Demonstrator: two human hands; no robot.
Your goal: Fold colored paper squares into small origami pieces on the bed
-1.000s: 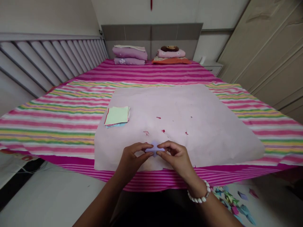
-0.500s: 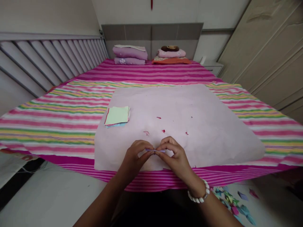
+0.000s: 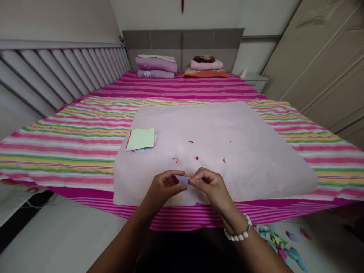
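A small folded piece of purple paper (image 3: 183, 179) is held up between my two hands, just above the near part of a large pale sheet (image 3: 244, 170). My right hand (image 3: 209, 185) pinches its right end between thumb and fingertips. On the other side, my left hand (image 3: 166, 185) has its thumb and index finger on the paper's left part. The fold details are partly hidden by my fingers. To the left lies a stack of square coloured papers (image 3: 141, 139), pale green on top.
Small red paper scraps (image 3: 196, 157) lie on the sheet beyond my hands. Several folded paper pieces (image 3: 284, 242) are on the floor at the lower right. Folded bedding (image 3: 157, 65) sits by the headboard, and a slatted rail (image 3: 71, 72) runs along the left.
The purple paper, seen edge-on before, now shows a flat pointed face. It has tilted, and my right hand's grip has turned slightly while my fingers shifted along it.
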